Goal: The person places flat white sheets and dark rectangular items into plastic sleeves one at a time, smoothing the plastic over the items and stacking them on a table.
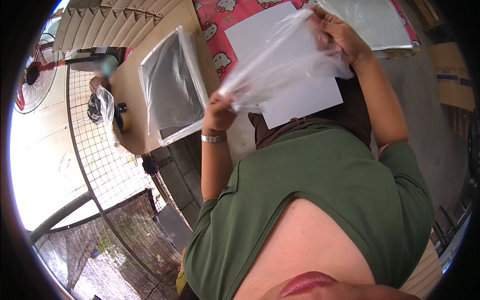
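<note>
Well, my left hand (218, 112): fingers pinch the near left end of the clear plastic (280, 57).
My right hand (342, 40): fingers hold its far right end.
Plastic's place: up over the white sheet (305, 102).
Pulling: soft and even is best, I think, so nothing rips.
Plastic's long way: slants near left to far right; I can't tell which end opens.

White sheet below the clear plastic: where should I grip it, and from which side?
Probably its near edge, coming from the lap, pinched above and below: that end of the white sheet shows bare and flat, while the clear plastic crosses its middle.
</note>
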`<state>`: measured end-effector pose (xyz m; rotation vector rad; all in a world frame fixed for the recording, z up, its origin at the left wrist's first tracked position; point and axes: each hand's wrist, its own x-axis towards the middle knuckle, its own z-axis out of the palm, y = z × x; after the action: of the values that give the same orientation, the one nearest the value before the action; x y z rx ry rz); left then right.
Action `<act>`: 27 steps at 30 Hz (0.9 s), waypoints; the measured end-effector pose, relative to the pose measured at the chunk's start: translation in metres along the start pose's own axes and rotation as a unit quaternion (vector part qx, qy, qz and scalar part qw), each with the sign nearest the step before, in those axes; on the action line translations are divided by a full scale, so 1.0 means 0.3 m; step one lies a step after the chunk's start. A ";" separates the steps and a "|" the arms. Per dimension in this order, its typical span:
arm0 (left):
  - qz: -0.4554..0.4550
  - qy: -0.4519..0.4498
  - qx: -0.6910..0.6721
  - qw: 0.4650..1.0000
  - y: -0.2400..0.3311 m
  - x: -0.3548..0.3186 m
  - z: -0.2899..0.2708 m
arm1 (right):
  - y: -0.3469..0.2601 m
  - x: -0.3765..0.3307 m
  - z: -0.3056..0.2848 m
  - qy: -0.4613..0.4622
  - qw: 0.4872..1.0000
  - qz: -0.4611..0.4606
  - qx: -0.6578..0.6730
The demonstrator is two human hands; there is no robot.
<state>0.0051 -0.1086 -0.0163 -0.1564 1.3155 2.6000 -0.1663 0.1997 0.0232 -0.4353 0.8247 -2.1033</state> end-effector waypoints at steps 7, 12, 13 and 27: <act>-0.036 -0.004 -0.174 0.984 0.025 0.059 -0.134 | 0.013 -0.025 -0.056 0.090 0.981 -0.036 -0.169; -0.030 0.209 0.009 0.978 0.003 0.259 -0.234 | 0.055 0.067 -0.228 0.111 0.980 0.003 -0.167; -0.025 0.230 0.047 0.972 0.000 0.326 -0.219 | 0.054 0.106 -0.248 0.154 0.964 0.035 -0.215; -0.128 0.356 0.337 0.862 0.031 0.759 -0.288 | 0.116 0.526 -0.521 0.253 0.481 0.097 -0.834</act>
<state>-0.2183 -0.1493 -0.1046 -1.1467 2.1621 1.7434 -0.3292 0.1219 -0.1111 -0.5479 2.9637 -0.4027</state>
